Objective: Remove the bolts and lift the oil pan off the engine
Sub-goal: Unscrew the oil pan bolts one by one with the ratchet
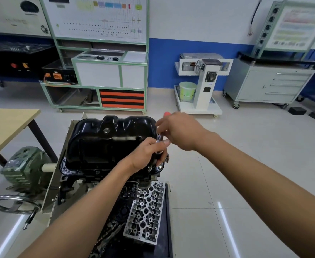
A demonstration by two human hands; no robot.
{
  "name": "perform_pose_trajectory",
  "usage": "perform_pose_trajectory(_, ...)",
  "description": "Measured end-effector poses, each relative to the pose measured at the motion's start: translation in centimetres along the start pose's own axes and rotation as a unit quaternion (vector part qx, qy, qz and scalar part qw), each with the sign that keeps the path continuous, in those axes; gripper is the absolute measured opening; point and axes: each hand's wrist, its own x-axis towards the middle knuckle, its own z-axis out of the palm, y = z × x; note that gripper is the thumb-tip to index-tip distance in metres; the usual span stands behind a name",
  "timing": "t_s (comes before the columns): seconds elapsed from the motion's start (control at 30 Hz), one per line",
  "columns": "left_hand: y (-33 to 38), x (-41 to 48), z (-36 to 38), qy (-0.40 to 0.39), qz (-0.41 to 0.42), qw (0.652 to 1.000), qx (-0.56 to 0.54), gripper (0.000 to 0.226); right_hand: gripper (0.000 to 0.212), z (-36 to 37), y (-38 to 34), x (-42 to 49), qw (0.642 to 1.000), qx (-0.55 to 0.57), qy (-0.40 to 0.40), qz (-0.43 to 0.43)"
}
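Oil pan (104, 144) of glossy black pressed steel sat on top of the upturned engine (89, 181), sump side up and open side down. Its walls were rounded and ribbed, with a deeper lobed part at the far side and a shallower recessed step nearer the camera. A hexagonal drain plug (106, 130) sat on the sloped wall facing the viewer. The pan's long axis seemed to run left to right across the view, its flat flange lying level on the block.

The left hand (145, 155) was curled round the chrome shaft of a socket driver (160, 139), holding it upright at the pan's near right corner. Two small metal bolts (160, 167) showed on the flange just below that hand. The right hand (181, 131) was closed over the driver's upper end, with the red handle tip (167, 114) poking out beyond the knuckles; its fingers were blurred.

Below the engine lay a bare aluminium cylinder head (145, 211), rough-cast and full of round bores. To the left stood a dull green ribbed gearbox (24, 164) with a polished steel hand wheel (9, 203), and behind it a pale wooden table (6, 125). The floor (246, 164) was of shiny light tiles.
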Motion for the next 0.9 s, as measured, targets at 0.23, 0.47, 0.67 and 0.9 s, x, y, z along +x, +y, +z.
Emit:
perform_pose_trajectory(0.23,-0.3,0.5,-0.7,0.065,-0.020,0.997,-0.044,0.074,0.034,1.4,0.2,-0.4,0.993,0.114,0.032,0.000)
perform_pose_trajectory(0.47,0.2,0.9,0.1,0.158,-0.052,0.984,-0.064,0.074,0.022,0.2,-0.3,-3.8,0.996,0.011,-0.022,0.082)
perform_pose_trajectory(0.67,0.2,1.6,1.2,0.189,-0.037,0.980,-0.045,0.079,0.048,-0.6,-2.9,-4.9,0.988,0.103,-0.084,0.078)
perform_pose_trajectory(0.9,0.3,1.2,0.2,0.182,-0.013,0.982,-0.044,0.056,0.031,-1.0,-1.5,-3.8,0.968,0.220,-0.102,0.067)
